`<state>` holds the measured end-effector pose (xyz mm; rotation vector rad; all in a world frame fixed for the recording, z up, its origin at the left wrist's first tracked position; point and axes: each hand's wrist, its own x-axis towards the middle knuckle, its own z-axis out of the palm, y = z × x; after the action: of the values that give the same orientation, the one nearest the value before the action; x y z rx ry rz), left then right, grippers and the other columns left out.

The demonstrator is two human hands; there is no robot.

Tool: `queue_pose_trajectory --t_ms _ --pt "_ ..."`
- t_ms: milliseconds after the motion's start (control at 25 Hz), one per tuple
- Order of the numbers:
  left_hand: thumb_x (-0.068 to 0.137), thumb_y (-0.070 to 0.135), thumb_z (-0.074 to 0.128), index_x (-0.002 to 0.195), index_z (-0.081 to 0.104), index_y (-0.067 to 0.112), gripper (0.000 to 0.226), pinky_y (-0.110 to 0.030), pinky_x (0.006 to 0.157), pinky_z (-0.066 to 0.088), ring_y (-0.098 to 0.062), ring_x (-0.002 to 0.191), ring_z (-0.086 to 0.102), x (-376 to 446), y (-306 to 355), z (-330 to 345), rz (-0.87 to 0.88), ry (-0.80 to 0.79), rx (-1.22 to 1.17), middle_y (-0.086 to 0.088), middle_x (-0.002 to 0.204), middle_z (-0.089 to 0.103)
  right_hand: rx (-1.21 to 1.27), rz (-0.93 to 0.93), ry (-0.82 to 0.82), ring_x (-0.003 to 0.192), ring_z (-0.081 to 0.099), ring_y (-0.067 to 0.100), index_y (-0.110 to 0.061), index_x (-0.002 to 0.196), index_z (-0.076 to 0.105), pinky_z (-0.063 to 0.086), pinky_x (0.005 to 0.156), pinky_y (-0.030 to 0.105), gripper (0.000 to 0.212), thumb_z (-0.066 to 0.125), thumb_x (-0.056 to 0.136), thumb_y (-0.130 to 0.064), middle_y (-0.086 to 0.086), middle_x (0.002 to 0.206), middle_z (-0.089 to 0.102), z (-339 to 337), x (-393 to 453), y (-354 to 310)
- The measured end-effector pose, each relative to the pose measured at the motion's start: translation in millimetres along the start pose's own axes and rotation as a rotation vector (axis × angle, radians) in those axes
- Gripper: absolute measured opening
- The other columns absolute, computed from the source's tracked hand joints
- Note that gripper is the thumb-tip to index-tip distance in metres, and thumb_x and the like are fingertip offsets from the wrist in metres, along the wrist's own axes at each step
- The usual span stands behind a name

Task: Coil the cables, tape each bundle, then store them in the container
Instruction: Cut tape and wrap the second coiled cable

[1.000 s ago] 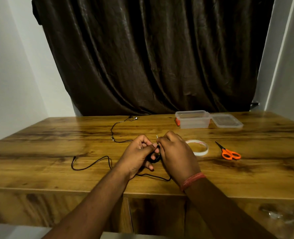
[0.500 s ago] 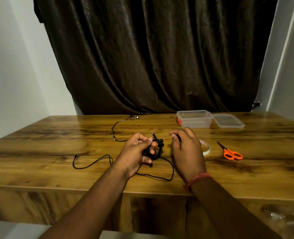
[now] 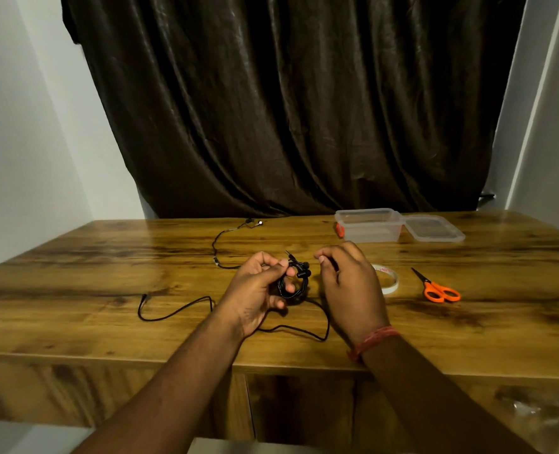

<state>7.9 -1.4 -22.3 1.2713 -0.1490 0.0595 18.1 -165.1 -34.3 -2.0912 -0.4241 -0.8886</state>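
My left hand [image 3: 258, 286] grips a small coil of black earphone cable [image 3: 296, 280] above the wooden table [image 3: 108, 273]; a jack plug sticks up from the coil. My right hand [image 3: 350, 283] is just right of the coil, fingers pinched around a strand of the same cable. A loose black cable [image 3: 180, 308] trails on the table from the left, passing under my hands to a loop near the front edge. A second cable [image 3: 221, 244] lies further back. A white tape roll [image 3: 388, 278] sits partly behind my right hand. The clear container [image 3: 368, 224] stands at the back.
Orange-handled scissors [image 3: 435, 288] lie right of the tape. The container's clear lid [image 3: 432, 227] rests beside it on the right, and a small orange object touches the container's left side. A dark curtain hangs behind the table.
My hands have separated: the right hand moved right, away from the coil, which now shows in my left hand. The camera view shifted slightly.
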Motion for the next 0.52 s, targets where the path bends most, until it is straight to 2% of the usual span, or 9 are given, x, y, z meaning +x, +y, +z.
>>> queue_pose_trajectory --t_ms 240,520 --pt "0.096 0.006 0.055 0.094 0.046 0.011 0.011 -0.018 0.034 0.032 -0.014 0.055 0.062 -1.0 -0.3 2.7 0.014 0.002 0.064 -0.007 0.078 0.068 0.029 -0.052 -0.006 0.088 0.053 0.006 -0.018 0.103 0.067 0.046 0.075 0.023 0.016 0.052 0.099 -0.018 -0.008 0.103 0.057 2.4 0.0 -0.4" --pt "0.096 0.008 0.056 0.094 0.048 0.010 0.009 -0.017 0.034 0.030 -0.016 0.060 0.069 0.0 -2.3 3.1 0.001 -0.011 0.124 -0.008 0.080 0.071 -0.043 -0.117 -0.021 0.088 0.058 0.013 -0.017 0.105 0.068 0.050 0.074 0.034 0.017 0.052 0.098 -0.019 -0.005 0.104 0.058 3.9 -0.9 0.1"
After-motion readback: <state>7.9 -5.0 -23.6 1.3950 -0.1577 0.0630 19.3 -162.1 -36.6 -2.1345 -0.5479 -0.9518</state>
